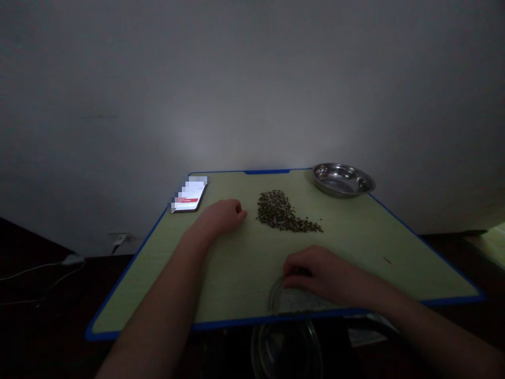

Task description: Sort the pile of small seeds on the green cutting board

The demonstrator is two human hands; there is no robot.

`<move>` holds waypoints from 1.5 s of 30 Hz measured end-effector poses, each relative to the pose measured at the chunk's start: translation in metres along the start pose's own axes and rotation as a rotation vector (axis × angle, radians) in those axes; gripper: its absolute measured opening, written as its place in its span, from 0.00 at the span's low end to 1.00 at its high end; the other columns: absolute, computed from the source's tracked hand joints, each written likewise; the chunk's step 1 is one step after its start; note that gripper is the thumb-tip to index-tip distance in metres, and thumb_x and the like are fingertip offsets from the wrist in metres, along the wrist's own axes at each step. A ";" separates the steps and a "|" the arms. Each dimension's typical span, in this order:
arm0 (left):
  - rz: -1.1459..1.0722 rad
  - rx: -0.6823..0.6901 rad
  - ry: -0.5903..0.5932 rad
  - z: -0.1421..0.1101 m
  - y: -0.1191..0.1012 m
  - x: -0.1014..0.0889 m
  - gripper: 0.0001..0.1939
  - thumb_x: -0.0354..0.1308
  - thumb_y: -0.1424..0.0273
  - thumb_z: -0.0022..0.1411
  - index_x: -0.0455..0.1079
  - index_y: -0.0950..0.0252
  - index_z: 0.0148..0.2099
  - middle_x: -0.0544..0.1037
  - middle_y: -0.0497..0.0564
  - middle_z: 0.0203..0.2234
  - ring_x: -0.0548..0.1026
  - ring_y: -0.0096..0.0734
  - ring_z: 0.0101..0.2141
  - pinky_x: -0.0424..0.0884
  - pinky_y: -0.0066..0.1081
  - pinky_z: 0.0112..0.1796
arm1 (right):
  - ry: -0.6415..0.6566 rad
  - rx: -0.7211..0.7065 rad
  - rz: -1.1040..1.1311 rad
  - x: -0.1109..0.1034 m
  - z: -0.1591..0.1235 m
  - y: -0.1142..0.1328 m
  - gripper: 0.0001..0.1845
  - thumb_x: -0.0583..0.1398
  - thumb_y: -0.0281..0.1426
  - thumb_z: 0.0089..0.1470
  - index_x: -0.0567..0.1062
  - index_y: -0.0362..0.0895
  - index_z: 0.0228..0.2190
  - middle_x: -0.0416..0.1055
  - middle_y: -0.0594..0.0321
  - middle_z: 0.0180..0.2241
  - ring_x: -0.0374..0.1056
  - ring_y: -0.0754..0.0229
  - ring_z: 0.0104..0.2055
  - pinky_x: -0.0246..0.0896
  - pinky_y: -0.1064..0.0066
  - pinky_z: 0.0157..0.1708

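Left hand (224, 217): fingers curled, dark grains (274, 212) at its three o'clock.
Right hand (315, 269): fingers half-curled, at clear disc's (284, 301) one o'clock.
Fingers' hold: I cannot tell.

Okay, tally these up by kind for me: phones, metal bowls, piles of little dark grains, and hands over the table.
Phone: 1
Metal bowl: 1
Grain pile: 1
Hands: 2, left hand and right hand
Total: 5
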State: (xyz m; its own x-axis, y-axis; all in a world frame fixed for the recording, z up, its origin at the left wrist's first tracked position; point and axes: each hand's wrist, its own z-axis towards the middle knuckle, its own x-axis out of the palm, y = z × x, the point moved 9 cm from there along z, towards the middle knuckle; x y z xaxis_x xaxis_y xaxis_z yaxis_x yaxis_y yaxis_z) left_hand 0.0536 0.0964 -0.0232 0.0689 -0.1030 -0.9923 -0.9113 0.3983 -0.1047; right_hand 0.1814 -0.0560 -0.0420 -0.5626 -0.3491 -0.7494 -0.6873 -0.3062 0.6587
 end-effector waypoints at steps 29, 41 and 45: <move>-0.006 0.008 0.007 0.001 0.000 0.001 0.19 0.45 0.58 0.58 0.71 0.63 0.41 0.77 0.56 0.38 0.74 0.37 0.35 0.66 0.33 0.35 | -0.372 0.115 -0.128 -0.107 -0.042 -0.042 0.13 0.54 0.40 0.55 0.72 0.45 0.27 0.69 0.63 0.24 0.62 0.62 0.25 0.56 0.70 0.25; -0.038 -0.034 0.017 0.000 0.005 0.000 0.19 0.45 0.59 0.58 0.71 0.62 0.42 0.77 0.56 0.38 0.74 0.37 0.34 0.65 0.32 0.33 | -0.157 0.053 -0.154 -0.070 -0.028 -0.032 0.09 0.55 0.32 0.56 0.76 0.44 0.31 0.72 0.62 0.29 0.65 0.62 0.30 0.57 0.72 0.30; -0.047 -0.036 0.017 -0.002 0.004 -0.001 0.18 0.45 0.59 0.58 0.70 0.62 0.41 0.77 0.56 0.37 0.74 0.37 0.33 0.65 0.32 0.32 | -0.175 0.021 -0.175 -0.063 -0.002 -0.021 0.07 0.57 0.30 0.54 0.76 0.43 0.30 0.73 0.62 0.28 0.64 0.63 0.28 0.55 0.72 0.29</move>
State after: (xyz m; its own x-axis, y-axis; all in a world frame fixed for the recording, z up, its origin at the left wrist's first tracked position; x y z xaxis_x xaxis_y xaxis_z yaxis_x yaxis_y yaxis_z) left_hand 0.0488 0.0967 -0.0228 0.1058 -0.1362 -0.9850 -0.9210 0.3600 -0.1487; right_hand 0.2327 -0.0296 -0.0085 -0.5034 -0.1333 -0.8537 -0.7898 -0.3297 0.5172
